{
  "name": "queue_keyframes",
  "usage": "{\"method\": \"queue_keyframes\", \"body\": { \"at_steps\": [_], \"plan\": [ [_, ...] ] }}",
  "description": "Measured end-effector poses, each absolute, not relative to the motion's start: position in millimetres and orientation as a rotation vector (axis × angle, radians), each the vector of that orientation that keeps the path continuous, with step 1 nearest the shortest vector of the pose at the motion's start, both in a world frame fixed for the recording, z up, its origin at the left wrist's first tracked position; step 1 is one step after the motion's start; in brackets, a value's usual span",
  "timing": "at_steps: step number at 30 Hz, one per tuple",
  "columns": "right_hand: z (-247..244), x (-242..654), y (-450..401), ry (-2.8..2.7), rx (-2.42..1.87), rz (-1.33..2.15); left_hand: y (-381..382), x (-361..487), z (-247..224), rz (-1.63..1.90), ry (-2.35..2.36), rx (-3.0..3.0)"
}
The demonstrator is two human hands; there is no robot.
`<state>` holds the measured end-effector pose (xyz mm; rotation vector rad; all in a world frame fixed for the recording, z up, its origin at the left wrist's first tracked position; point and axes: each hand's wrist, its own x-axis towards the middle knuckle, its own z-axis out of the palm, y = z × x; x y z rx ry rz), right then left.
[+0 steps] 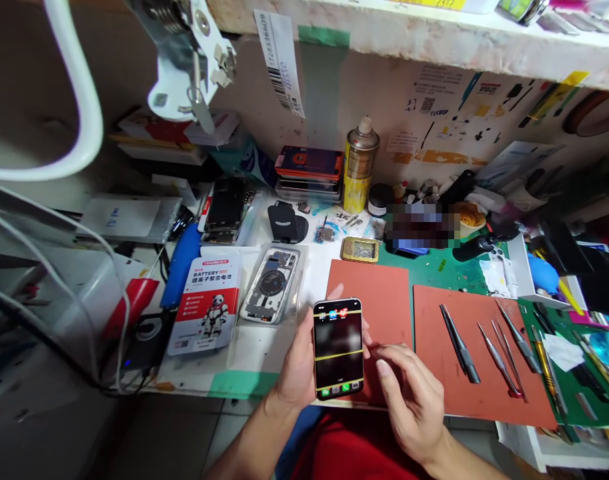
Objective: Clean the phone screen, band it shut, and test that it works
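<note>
A smartphone [339, 370] with its screen lit rests in my left hand [297, 360], whose fingers wrap round its back and show at both edges. App icons line the top and bottom of the dark screen. Just right of the phone, my right hand [411, 400] hovers over the table's front edge with bent fingers apart, holding nothing. Beneath and beyond the phone lies a reddish-brown mat [369, 287]. To the left, a phone housing [271, 285] with its inner parts showing sits in a clear tray.
A battery package [204, 303] lies at the left. Several tweezers [459, 343] rest on a second reddish-brown mat [434, 393] at the right. A yellow spray can [359, 163] stands at the back beside stacked phone boxes [309, 173]. A white shelf [409, 33] overhangs the bench; cables [99, 260] hang at left.
</note>
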<state>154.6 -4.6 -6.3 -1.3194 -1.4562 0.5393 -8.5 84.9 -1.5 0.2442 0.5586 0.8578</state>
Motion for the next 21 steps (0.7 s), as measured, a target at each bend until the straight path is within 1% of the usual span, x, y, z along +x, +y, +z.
{"method": "queue_keyframes", "body": {
  "at_steps": [6, 13, 18, 21],
  "plan": [
    [4.1, 161.4, 16.8, -1.308, -1.413, 0.693, 77.1, -14.2, -8.8, 0.831, 0.72, 0.301],
    [16.6, 160.6, 37.0, -1.163, -1.336, 0.919, 66.2, -24.7, -33.0, 0.84, 0.815, 0.532],
    [19.3, 158.8, 38.1, -1.182, -1.332, 0.912, 69.3, -34.9, -48.2, 0.811, 0.849, 0.832],
    [18.1, 161.6, 33.1, -1.224, -1.353, 0.878, 74.2, -36.4, -45.4, 0.814, 0.89, 1.001]
  ]
}}
